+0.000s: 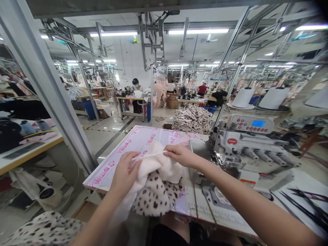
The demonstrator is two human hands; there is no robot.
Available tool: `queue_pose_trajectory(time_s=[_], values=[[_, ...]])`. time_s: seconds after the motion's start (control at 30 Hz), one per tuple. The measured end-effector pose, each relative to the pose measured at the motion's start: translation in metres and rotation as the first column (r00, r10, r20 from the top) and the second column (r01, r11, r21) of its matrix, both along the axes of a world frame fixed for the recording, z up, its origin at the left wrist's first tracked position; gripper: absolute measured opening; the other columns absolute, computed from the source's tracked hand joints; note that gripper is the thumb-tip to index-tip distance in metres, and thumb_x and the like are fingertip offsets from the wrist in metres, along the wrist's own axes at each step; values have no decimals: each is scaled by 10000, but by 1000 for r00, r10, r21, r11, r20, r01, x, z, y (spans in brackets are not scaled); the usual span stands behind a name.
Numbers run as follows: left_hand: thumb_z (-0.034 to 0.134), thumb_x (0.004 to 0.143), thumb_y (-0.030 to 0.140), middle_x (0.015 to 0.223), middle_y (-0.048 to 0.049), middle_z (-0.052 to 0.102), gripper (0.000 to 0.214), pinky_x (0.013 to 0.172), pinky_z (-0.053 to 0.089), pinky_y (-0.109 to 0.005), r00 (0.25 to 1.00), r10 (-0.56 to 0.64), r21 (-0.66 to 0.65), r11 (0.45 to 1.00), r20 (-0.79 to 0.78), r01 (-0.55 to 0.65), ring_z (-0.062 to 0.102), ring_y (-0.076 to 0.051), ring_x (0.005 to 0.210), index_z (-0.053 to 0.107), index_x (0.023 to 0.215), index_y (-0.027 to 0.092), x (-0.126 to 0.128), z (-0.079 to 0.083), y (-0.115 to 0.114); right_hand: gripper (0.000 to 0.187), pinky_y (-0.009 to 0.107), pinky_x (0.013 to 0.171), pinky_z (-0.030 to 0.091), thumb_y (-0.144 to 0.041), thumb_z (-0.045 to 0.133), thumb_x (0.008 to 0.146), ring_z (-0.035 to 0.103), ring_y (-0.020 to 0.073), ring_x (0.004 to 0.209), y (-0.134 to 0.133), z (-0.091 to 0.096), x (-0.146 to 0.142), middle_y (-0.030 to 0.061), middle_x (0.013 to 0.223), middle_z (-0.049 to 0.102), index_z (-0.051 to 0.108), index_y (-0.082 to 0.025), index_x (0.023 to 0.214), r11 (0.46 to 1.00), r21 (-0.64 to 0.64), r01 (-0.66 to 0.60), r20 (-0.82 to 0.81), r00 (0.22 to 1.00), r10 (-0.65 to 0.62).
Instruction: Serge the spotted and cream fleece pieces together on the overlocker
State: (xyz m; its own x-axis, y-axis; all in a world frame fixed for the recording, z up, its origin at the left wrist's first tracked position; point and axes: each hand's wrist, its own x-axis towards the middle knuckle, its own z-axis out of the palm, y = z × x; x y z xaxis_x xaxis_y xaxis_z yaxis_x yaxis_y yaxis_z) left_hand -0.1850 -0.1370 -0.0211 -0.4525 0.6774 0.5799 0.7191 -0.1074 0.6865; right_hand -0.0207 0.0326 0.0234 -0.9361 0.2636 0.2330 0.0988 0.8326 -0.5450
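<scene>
Between my hands a white fleece fabric piece (151,165) is stretched along its upper edge. My left hand (126,171) pinches the edge at the left, thumb and fingers closed on it. At the other end my right hand (180,155) grips the same edge with curled fingers. Below hangs spotted plush fabric (159,194), cream with dark brown spots, draping over the front edge of the table; whether it is joined to the white piece I cannot tell. Right of my right hand stands an overlock sewing machine (233,143).
Pink-printed sheeting covers the worktable (112,164). Black scissors (304,205) lie at the right, below white thread cones (243,97). A pile of spotted fabric (192,118) stands behind the table, more spotted fabric (46,227) at lower left. A metal post (53,78) rises at left.
</scene>
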Motion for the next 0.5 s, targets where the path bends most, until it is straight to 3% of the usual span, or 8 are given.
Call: queue_pose_trajectory(time_s=[0.07,0.13,0.2,0.27,0.33,0.37,0.43,0.5], values=[[525,789,321,1060,-69,552,297,912,326,-311,990,-94,-26,995,-109,92,465,-212,1023,578,1052,193,11,6,9,245,205,551,335,-301,412,880,471,111,598,-5,2,-4,-24,628,513,551,-166,731,999,25,-38,12,999,38],[493,813,321,983,-55,584,257,847,363,-288,972,-213,-113,973,-99,201,502,-193,945,592,1010,191,18,11,18,234,217,571,349,-288,417,878,482,119,614,-9,5,-4,-16,643,528,552,-169,729,995,74,-60,-15,998,61],[475,825,345,855,-34,604,233,740,392,-257,966,-256,-159,954,19,256,531,-167,813,609,907,173,14,12,25,191,243,643,377,-255,416,874,518,141,707,-12,9,0,14,747,579,567,-174,789,994,106,13,-153,988,3],[509,801,390,747,-14,595,253,629,396,-230,946,-220,-104,963,239,250,528,-142,689,598,830,156,1,12,28,179,264,692,388,-241,409,874,533,157,775,-18,9,9,37,817,601,570,-176,831,978,59,198,-340,925,-167],[577,746,424,666,8,573,280,533,384,-207,840,-187,22,979,510,204,501,-115,573,567,794,149,-16,10,27,198,263,678,392,-243,402,877,538,157,755,-28,2,19,38,783,604,570,-172,799,946,-15,323,-406,863,-301],[611,715,426,641,19,563,292,504,381,-199,756,-185,86,982,628,168,487,-104,531,550,787,149,-25,10,25,209,256,649,392,-245,410,874,537,153,715,-34,-5,24,31,739,599,570,-170,762,945,-26,327,-362,878,-314],[672,655,399,631,29,562,316,484,396,-192,599,-205,190,978,774,89,479,-89,494,532,789,150,-36,10,22,220,243,608,392,-228,436,858,534,145,661,-49,-26,28,18,683,591,576,-167,700,975,-28,218,-178,959,-220],[720,599,354,640,30,569,334,491,417,-186,510,-228,250,968,829,27,496,-87,504,535,782,145,-39,12,18,206,240,618,409,-191,446,846,549,144,666,-62,-51,26,11,693,606,599,-174,710,993,-77,85,-17,996,-86]])
